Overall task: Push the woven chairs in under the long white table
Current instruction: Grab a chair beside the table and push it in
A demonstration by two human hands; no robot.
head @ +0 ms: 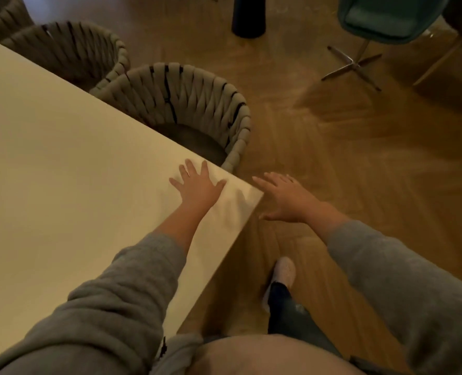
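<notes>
The long white table fills the left of the view, its near corner at the centre. Along its far edge stand woven chairs with rounded backs: the nearest woven chair sits partly under the table by the corner, a second woven chair is behind it, and a third shows at the top left. My left hand lies flat with spread fingers on the tabletop near the corner. My right hand hovers open just past the corner, above the floor, holding nothing.
A wooden herringbone floor spreads to the right. A teal swivel chair on a metal star base stands at the top right, and a dark cylindrical object at the top centre. My foot is beside the table's end.
</notes>
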